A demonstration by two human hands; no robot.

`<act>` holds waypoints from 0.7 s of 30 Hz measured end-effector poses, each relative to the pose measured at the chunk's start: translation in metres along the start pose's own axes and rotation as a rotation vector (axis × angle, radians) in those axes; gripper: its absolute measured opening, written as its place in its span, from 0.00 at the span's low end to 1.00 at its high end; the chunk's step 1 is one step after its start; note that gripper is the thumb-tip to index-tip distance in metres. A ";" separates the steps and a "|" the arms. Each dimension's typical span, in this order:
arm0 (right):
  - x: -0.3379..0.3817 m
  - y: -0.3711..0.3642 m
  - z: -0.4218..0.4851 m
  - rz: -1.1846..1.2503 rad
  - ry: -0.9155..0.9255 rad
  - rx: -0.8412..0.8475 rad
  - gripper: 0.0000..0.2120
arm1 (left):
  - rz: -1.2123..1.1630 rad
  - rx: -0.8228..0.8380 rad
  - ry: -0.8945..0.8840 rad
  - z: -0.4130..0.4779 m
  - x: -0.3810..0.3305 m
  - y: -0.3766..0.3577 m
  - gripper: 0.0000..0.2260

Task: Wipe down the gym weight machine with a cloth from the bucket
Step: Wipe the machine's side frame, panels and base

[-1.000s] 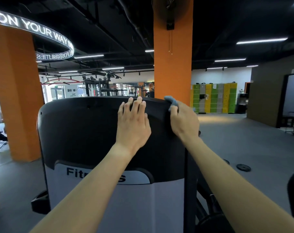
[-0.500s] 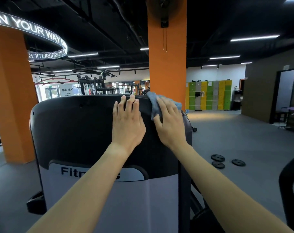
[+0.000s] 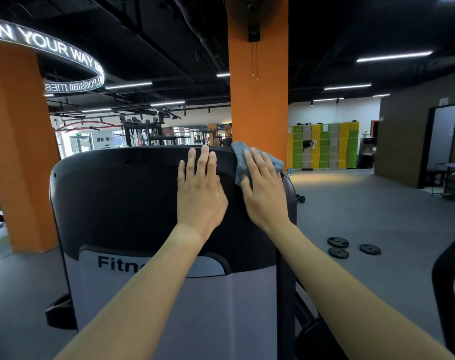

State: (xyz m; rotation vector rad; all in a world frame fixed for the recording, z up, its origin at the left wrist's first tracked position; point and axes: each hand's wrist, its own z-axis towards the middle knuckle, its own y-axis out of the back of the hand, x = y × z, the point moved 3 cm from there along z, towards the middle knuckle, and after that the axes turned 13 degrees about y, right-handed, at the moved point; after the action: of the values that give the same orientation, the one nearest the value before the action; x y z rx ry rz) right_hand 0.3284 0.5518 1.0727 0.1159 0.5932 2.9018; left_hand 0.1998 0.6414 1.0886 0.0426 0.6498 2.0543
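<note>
The weight machine's black and grey shroud (image 3: 122,198) fills the lower middle of the head view, with "Fitne" lettering on its grey panel. My left hand (image 3: 199,193) lies flat on the black upper part, fingers straight and reaching the top edge. Just to its right, my right hand (image 3: 264,189) presses a grey-blue cloth (image 3: 240,154) flat against the shroud's top right corner, fingers straight over it. Most of the cloth is hidden under that hand. No bucket is in view.
An orange pillar (image 3: 257,100) rises right behind the machine, another (image 3: 15,141) stands at left. Three black weight plates (image 3: 338,246) lie on the grey floor to the right. A dark curved frame (image 3: 447,281) juts in at the right edge. Coloured lockers (image 3: 325,146) line the far wall.
My right hand has come back from the shroud's right edge onto its front top corner, now spread flat over the cloft it wipes with. My left hand has stayed put.
</note>
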 end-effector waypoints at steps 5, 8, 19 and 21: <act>0.005 -0.020 -0.072 -0.113 0.036 -0.105 0.27 | -0.015 0.006 0.005 0.001 0.002 -0.001 0.25; 0.005 -0.022 -0.062 -0.147 0.071 -0.145 0.26 | -0.018 0.006 -0.004 0.000 0.002 -0.003 0.25; 0.005 -0.006 -0.025 -0.070 0.034 -0.224 0.25 | 0.001 -0.013 -0.052 -0.001 0.011 -0.006 0.25; 0.006 -0.012 -0.044 -0.194 0.045 -0.289 0.24 | 0.009 -0.016 -0.054 -0.001 0.011 -0.008 0.25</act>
State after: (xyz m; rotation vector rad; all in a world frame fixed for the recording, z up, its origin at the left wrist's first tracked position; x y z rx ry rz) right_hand 0.3192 0.5469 1.0281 -0.0436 0.1751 2.7690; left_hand 0.1997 0.6528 1.0820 0.0913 0.6011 2.0599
